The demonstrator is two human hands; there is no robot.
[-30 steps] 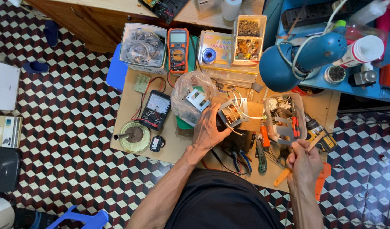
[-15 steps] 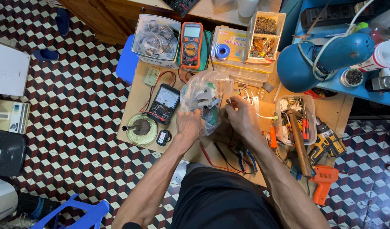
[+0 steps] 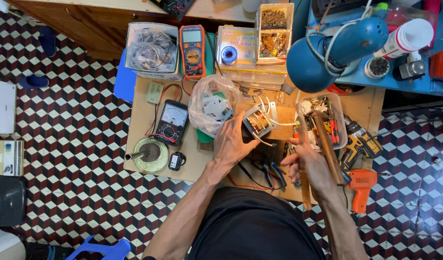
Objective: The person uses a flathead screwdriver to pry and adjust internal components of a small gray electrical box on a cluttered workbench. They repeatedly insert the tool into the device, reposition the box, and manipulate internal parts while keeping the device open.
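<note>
At nine o'clock on the counter (image 3: 149, 108) we see a black analogue meter (image 3: 172, 122), then a clear plastic bag (image 3: 209, 103). Our left hand (image 3: 234, 144) has stayed by the small wired transformer (image 3: 258, 121), grip curled around its near side. At three o'clock our right hand (image 3: 306, 161) has drawn back from it, fingers loosely bent, seemingly empty, beside a wooden-handled hammer (image 3: 327, 144).

free: bare board (image 3: 139, 115) left edge | blocked: tool tray (image 3: 344, 139) (right), plastic bag (image 3: 212, 103)
</note>
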